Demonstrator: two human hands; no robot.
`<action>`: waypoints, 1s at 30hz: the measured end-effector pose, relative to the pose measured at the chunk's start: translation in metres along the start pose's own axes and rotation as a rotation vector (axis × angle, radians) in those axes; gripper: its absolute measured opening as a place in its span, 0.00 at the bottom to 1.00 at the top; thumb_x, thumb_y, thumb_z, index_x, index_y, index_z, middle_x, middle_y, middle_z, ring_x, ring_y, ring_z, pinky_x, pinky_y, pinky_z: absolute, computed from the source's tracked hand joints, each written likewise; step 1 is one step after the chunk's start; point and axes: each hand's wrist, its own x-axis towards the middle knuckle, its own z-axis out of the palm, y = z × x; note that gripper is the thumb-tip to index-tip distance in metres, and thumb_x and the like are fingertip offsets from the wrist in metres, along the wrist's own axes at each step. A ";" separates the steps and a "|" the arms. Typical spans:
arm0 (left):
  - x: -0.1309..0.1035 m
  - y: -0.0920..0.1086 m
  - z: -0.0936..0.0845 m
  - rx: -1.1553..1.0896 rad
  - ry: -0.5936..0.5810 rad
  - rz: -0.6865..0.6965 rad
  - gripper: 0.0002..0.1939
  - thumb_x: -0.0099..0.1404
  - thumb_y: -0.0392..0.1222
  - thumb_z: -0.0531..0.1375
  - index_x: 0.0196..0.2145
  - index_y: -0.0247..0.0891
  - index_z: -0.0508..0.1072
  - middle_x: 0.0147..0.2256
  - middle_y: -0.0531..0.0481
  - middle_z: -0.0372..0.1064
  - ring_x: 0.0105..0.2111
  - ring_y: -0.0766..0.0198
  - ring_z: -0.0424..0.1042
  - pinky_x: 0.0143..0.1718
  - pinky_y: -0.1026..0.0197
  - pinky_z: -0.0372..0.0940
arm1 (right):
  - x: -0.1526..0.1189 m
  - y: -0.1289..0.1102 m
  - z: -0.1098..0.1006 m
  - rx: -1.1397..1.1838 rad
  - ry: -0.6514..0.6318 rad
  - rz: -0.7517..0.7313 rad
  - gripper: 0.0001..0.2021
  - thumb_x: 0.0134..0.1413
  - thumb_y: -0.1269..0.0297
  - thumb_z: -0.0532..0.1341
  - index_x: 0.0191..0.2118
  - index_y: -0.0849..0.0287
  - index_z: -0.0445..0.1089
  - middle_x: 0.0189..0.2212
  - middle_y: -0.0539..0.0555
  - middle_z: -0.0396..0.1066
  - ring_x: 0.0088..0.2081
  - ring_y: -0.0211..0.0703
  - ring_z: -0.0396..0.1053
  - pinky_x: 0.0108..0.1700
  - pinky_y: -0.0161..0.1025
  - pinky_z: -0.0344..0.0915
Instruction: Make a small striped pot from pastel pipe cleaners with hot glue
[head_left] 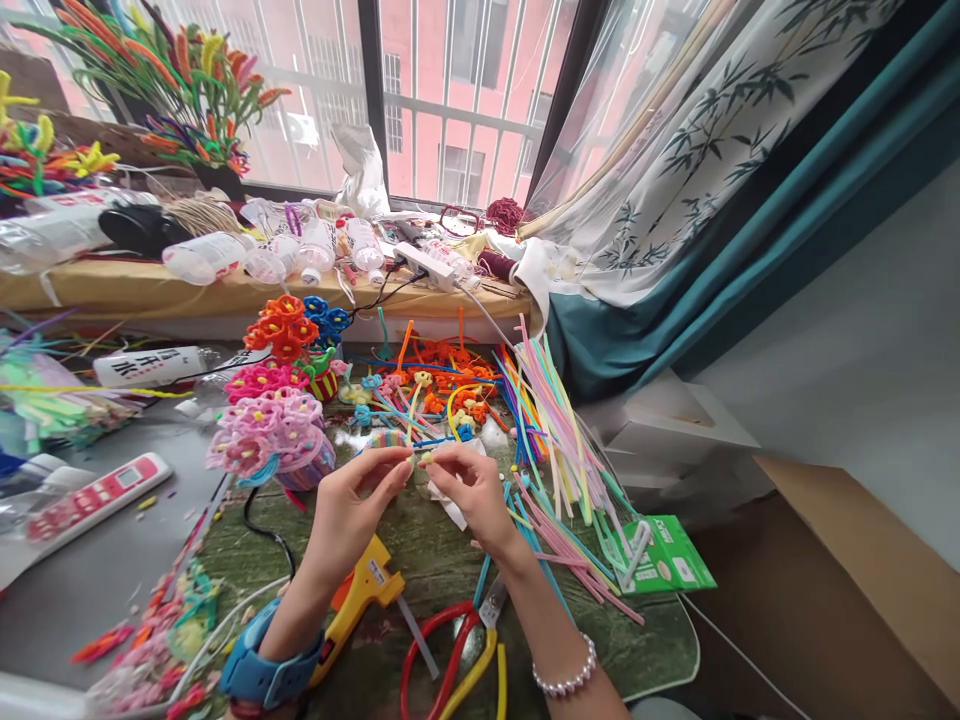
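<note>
Over the middle of the green table, my left hand (360,500) and my right hand (474,492) are raised with fingertips nearly meeting. My right thumb and finger pinch a small pale-yellow fuzzy piece (426,459), which looks like a bit of pipe cleaner. The left thumb and index finger are pressed together too; whatever is between them is too small to make out. Under my left wrist lies a yellow glue gun (360,600) with a glue stick poking out. Below the right forearm are red-handled scissors (442,640) and a yellow-handled tool (480,670).
Pipe-cleaner flowers (277,430) stand left of my hands. Loose pipe cleaners (555,430) spread to the right, beside a green box (667,555). Small orange flower pieces (450,360) lie behind. Plastic bottles (210,257) and a power strip (427,266) line the windowsill.
</note>
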 end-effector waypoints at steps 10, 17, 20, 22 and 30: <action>-0.006 0.005 0.003 -0.152 -0.108 -0.094 0.14 0.57 0.44 0.67 0.41 0.37 0.78 0.33 0.49 0.79 0.31 0.64 0.76 0.32 0.67 0.70 | 0.001 -0.001 -0.002 0.424 -0.015 0.247 0.13 0.42 0.59 0.73 0.31 0.61 0.74 0.20 0.49 0.76 0.20 0.36 0.72 0.23 0.30 0.67; -0.005 0.009 -0.002 -0.323 -0.024 -0.230 0.12 0.56 0.45 0.68 0.36 0.35 0.79 0.26 0.51 0.75 0.25 0.68 0.71 0.26 0.69 0.66 | 0.000 -0.010 -0.013 0.229 -0.040 0.109 0.09 0.44 0.63 0.72 0.32 0.58 0.76 0.26 0.50 0.79 0.29 0.40 0.78 0.35 0.33 0.74; -0.005 0.010 -0.002 -0.370 -0.015 -0.247 0.13 0.57 0.46 0.67 0.37 0.35 0.78 0.26 0.50 0.76 0.25 0.68 0.71 0.26 0.69 0.65 | -0.002 -0.009 -0.016 0.110 -0.029 0.050 0.08 0.45 0.64 0.72 0.33 0.57 0.77 0.28 0.50 0.79 0.30 0.41 0.78 0.37 0.35 0.75; -0.005 0.010 -0.002 -0.376 -0.016 -0.243 0.14 0.57 0.45 0.67 0.39 0.35 0.77 0.26 0.51 0.75 0.25 0.68 0.71 0.26 0.69 0.64 | -0.003 -0.009 -0.016 0.062 -0.029 0.028 0.07 0.47 0.63 0.71 0.33 0.57 0.77 0.27 0.50 0.79 0.28 0.42 0.78 0.34 0.36 0.76; -0.003 0.004 0.000 -0.348 0.024 -0.187 0.15 0.59 0.48 0.65 0.38 0.33 0.76 0.26 0.49 0.76 0.25 0.66 0.72 0.26 0.67 0.65 | -0.004 -0.007 -0.015 0.080 -0.075 0.080 0.11 0.43 0.60 0.72 0.33 0.58 0.77 0.26 0.51 0.79 0.28 0.45 0.79 0.33 0.39 0.77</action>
